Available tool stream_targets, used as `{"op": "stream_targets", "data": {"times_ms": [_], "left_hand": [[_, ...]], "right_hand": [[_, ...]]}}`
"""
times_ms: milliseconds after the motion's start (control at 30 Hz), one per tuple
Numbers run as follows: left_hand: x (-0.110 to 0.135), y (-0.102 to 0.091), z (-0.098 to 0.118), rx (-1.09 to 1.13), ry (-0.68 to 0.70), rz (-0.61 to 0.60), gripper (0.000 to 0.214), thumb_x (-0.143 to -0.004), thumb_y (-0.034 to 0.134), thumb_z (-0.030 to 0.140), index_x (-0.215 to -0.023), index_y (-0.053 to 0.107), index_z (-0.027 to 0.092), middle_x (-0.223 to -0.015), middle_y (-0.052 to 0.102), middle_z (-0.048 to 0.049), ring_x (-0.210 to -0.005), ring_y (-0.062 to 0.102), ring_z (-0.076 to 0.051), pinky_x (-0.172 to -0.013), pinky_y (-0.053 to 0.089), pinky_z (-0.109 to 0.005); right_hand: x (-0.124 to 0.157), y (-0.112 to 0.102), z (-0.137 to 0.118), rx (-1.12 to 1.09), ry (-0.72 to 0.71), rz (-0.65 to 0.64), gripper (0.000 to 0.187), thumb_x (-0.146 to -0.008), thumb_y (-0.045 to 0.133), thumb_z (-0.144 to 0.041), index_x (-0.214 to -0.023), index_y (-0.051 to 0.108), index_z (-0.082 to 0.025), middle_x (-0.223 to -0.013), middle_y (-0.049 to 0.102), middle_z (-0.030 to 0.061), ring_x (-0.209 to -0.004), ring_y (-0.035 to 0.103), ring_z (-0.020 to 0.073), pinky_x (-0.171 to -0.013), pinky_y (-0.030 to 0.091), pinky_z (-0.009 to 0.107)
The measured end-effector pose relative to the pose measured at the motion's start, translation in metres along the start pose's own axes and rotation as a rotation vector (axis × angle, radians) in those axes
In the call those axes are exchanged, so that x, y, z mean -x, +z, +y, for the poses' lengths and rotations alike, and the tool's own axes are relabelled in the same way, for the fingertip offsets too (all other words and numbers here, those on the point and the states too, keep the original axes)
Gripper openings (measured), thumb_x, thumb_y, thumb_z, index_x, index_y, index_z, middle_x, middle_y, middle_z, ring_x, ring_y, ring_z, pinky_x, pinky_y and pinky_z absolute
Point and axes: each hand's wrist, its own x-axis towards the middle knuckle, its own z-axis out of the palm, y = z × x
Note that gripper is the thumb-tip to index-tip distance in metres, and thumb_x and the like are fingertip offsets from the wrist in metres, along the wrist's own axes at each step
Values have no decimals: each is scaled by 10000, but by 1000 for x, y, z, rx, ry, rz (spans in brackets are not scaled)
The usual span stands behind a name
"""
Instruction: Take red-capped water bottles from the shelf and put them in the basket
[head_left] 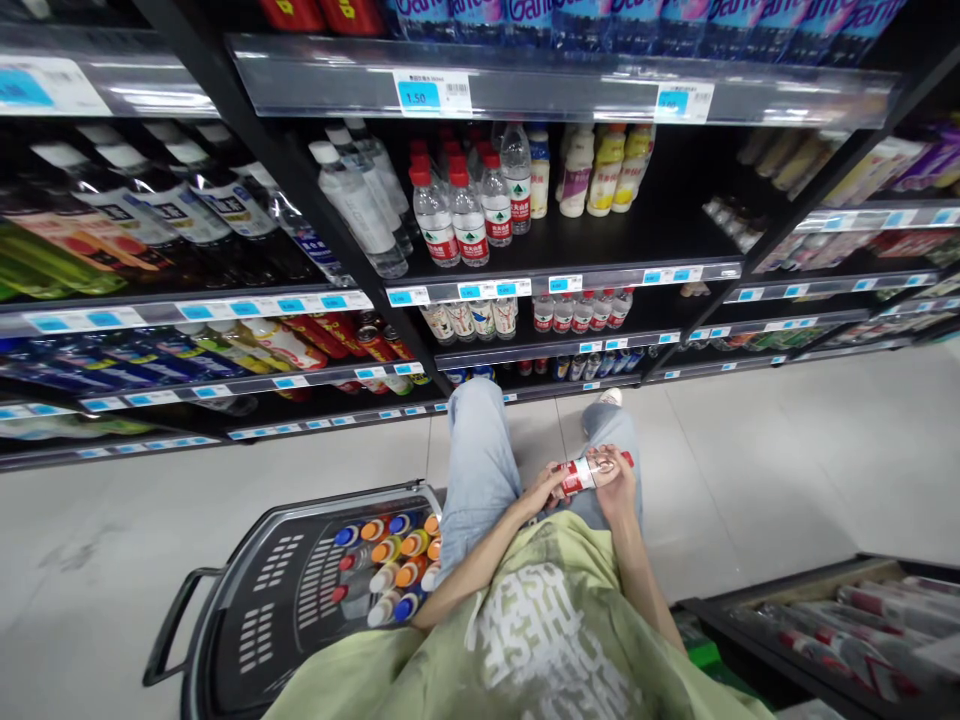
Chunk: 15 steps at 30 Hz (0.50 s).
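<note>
A small clear water bottle (579, 476) with a red-and-white label and a red cap lies sideways in front of my lap. My left hand (546, 487) is wrapped round its base end, and my right hand (613, 478) grips it near the cap. Similar red-capped water bottles (471, 228) stand on the shelf ahead. By my left side is a dark shopping basket (259, 590), holding several upright bottles with orange, blue, white and red caps (390, 560).
Black drink shelves (637, 240) with price tags run across the front. White- and yellow-labelled milk drinks (602, 175) stand right of the water bottles. A black bin of packed bottles (847, 640) is at the lower right. Pale floor tiles (750, 440) lie below the shelves.
</note>
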Motion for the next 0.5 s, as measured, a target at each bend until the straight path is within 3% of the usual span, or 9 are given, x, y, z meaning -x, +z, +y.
{"op": "stream_targets", "data": {"times_ms": [133,267,367,500], "left_hand": [[7,1,4,-13,5,46,745,-795,746,780,-1221,512,216,-850,714,-31,-546,529,-124,-509,361,-247],[9,6,12,-7,157,96,840,-619,972,538,-1241,511,213,-1066,708,-41,-727,619,-125,-657,473,-244],[9,6,14,-100,198,143,822,-590,997,431,-1233,544,193,-1040,721,-39,-771,642,-139,-717,491,-255],[9,1,13,-187,196,156,717,-640,974,444,-1198,612,174,-991,754,-46,-789,661,-154,-722,484,-254]], "right_hand": [[-2,0,1,-4,-30,26,269,-736,854,-369,-875,681,-217,-899,731,-1,-908,739,207,-854,613,340],[-5,-1,2,3,-41,19,277,-740,856,-386,-860,669,-221,-900,733,-12,-920,750,204,-884,618,357],[-7,-3,2,18,-38,13,274,-751,847,-389,-867,663,-223,-893,736,-17,-916,758,203,-874,624,358],[-7,-4,2,37,-7,28,302,-741,866,-396,-889,673,-218,-911,754,-14,-947,770,194,-865,630,327]]}}
